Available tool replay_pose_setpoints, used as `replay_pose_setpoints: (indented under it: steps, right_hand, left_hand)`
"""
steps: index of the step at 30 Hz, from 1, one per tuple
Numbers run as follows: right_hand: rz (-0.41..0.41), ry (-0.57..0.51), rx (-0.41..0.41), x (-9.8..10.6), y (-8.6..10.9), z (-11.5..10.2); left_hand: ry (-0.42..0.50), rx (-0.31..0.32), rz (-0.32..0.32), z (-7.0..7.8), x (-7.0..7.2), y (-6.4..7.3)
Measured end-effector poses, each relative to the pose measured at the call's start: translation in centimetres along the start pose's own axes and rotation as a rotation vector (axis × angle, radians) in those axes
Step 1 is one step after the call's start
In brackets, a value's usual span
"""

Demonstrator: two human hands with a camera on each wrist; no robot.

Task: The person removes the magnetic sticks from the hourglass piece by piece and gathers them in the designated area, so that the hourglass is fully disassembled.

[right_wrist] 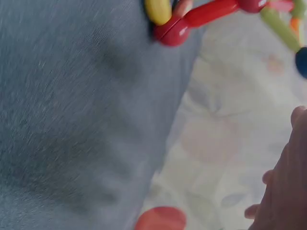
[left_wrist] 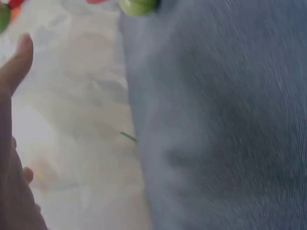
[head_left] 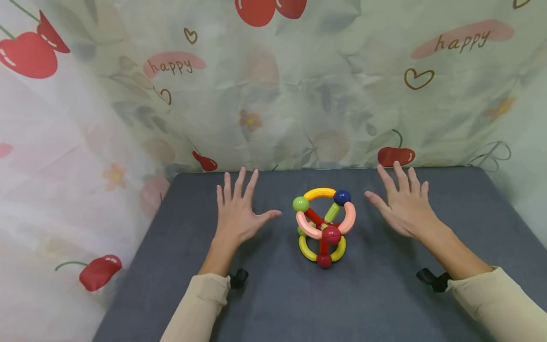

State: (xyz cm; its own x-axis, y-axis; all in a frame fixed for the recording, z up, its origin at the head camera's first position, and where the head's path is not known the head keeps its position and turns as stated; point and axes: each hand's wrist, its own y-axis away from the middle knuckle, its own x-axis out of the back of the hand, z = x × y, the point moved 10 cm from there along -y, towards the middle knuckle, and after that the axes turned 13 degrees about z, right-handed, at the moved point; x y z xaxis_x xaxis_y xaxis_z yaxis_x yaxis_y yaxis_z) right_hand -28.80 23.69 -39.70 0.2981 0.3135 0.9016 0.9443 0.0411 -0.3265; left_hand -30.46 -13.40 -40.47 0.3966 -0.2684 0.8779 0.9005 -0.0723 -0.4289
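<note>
A built structure of magnetic rods and balls [head_left: 331, 234] stands on the dark grey table, with curved yellow and pink rods, straight red and green rods, and red, green and blue balls. To its left, my left hand [head_left: 237, 213] is spread with the thumb pointing toward it, not touching. My right hand [head_left: 406, 206] is spread on the other side, also apart from it. Both hands hold nothing. In the left wrist view only a green ball [left_wrist: 138, 6] and a few parts show at the top. The right wrist view shows a red ball [right_wrist: 172, 32] and rods.
The grey table [head_left: 273, 304] ends at a back edge against a hanging cloth [head_left: 290, 95] printed with cherries and "happy". More cloth hangs at the left. Black wrist straps with small devices [head_left: 433, 280] sit at both sleeve cuffs.
</note>
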Motion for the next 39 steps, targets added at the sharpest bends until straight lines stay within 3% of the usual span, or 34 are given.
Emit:
replay_pose_setpoints:
  steps: [7, 13, 16, 19, 24, 28, 33, 37, 39]
  right_hand:
    - [-0.130, -0.209, -0.007, 1.4, 2.1, -3.3]
    - [-0.186, -0.363, -0.018, 2.2, 3.2, -5.9]
    - [-0.194, -0.422, -0.033, 2.3, 3.7, -6.8]
    - [-0.207, -0.493, -0.064, 2.1, 4.1, -7.5]
    - [-0.158, -0.613, -0.115, 2.0, 4.6, -8.5]
    - [-0.080, -0.703, -0.161, 1.7, 4.8, -8.8]
    - [-0.029, -0.757, -0.242, 1.0, 5.0, -8.6]
    - [-0.029, -0.778, -0.288, 0.3, 5.1, -8.6]
    - [-0.029, -0.798, -0.302, 0.1, 5.1, -8.7]
  left_hand:
    - [0.170, -0.095, 0.006, 3.7, 2.1, 1.6]
    - [0.312, -0.147, -0.017, 6.8, 2.3, 2.7]
    - [0.441, -0.135, -0.045, 7.8, 2.0, 3.1]
    - [0.634, -0.109, -0.085, 8.8, 1.4, 3.3]
    - [1.013, -0.113, -0.161, 10.6, 0.7, 3.2]
    - [1.207, -0.134, -0.243, 11.9, -0.1, 3.2]
    - [1.383, -0.135, -0.352, 13.2, -1.1, 3.6]
    - [1.467, -0.106, -0.399, 13.9, -1.6, 4.1]
    - [1.472, -0.101, -0.394, 14.1, -1.6, 4.1]
